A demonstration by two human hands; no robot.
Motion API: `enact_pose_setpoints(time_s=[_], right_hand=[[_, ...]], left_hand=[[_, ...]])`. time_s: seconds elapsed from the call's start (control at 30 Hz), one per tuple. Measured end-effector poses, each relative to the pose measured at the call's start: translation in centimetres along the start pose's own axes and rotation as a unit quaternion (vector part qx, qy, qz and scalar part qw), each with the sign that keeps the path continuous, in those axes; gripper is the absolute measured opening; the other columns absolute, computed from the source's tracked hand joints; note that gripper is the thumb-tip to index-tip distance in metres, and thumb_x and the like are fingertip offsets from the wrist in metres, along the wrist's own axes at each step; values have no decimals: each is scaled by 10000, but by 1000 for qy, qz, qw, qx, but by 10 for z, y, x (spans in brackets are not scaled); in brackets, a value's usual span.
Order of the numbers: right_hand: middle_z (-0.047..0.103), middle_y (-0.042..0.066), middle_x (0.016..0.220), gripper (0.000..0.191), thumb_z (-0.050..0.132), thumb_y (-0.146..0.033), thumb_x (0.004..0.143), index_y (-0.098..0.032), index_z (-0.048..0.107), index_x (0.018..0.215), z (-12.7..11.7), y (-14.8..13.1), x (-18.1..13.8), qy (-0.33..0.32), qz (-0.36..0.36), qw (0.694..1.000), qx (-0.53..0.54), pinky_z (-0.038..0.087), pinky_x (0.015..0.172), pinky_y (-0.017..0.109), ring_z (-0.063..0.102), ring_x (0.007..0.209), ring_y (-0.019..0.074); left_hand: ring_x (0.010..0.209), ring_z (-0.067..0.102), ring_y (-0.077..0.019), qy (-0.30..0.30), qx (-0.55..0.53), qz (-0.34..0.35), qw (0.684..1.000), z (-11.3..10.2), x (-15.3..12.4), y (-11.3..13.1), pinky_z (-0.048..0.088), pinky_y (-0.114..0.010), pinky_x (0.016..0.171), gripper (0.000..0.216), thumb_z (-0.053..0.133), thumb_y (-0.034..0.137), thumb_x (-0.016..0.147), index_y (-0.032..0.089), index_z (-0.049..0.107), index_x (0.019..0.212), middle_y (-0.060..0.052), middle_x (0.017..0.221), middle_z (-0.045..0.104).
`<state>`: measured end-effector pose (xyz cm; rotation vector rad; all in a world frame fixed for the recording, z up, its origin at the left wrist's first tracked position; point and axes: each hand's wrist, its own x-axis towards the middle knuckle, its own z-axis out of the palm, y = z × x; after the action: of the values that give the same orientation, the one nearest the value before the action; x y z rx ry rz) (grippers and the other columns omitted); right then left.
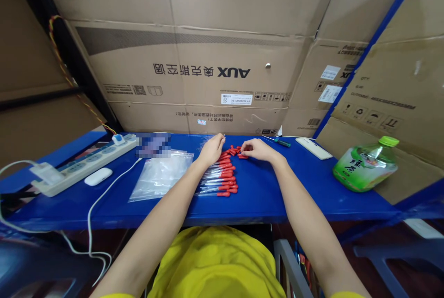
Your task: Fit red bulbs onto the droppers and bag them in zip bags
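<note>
My left hand (212,149) is closed, its thumb and fingers pinched together above the upper end of a row of droppers (225,175). Those droppers have clear thin tubes and red rubber bulbs, and they lie side by side with the bulbs to the right. What the left fingers hold is too small to make out. Across from it, my right hand (258,149) has its fingertips pressed together at a small pile of loose red rubber bulbs (234,149); whether one is between them is hidden. Thin clear tubes (205,141) lie behind the left hand.
Clear plastic bags (161,173) lie left of the droppers. Farther left are a white power strip (100,157), a white earphone case (98,176) and a cable (107,189). A screwdriver (282,142), a phone (314,148) and a green tea bottle (364,166) are on the right. Cardboard (208,43) walls the back.
</note>
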<state>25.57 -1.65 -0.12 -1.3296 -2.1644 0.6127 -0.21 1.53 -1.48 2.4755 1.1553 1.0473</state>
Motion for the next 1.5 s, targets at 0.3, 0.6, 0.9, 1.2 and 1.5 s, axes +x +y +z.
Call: enact_pose_setpoints(time_s=[0.3,0.6,0.9,1.2,1.5], right_hand=[[737,11,761,209,645,-393,946,-215,731,1013,2,-23,6,176,-66,982,-12,484,681,296,633,653,181],[775,65,831,340,747,-561,878,-225,695,868,26,-51,12,292,-87,949,78,550,694,327,699,725,214],[769,54,764,425,752,-643,871,-221,702,856,21,-55,6,280,-97,949,106,541,650,326,692,648,204],[731,34,692,428,764,-629,874,-212,691,807,20,-60,5,292,-122,944,96,505,587,301,624,581,171],[619,-14,604,444,732,-648,895,-222,663,788,21,-58,6,292,-120,945,87,421,546,290,503,530,143]], left_hand=[[895,716,-236,-6,-37,-23,999,-2,-2,9,467,-311,822,311,324,415,1132,257,589,1089,-47,952,733],[897,700,-233,0,-52,28,998,-3,-3,15,476,-321,826,347,308,402,1136,230,564,978,-67,930,717],[766,642,-220,-25,-64,50,996,-1,-4,29,446,-325,748,306,325,376,1133,230,546,981,-42,827,659],[808,678,-220,-13,-68,46,997,-2,-6,28,467,-312,778,311,341,377,1135,230,556,965,-43,852,688],[843,699,-237,-17,-34,26,999,-1,-7,28,450,-311,768,290,348,366,1138,235,570,1005,-52,891,713]])
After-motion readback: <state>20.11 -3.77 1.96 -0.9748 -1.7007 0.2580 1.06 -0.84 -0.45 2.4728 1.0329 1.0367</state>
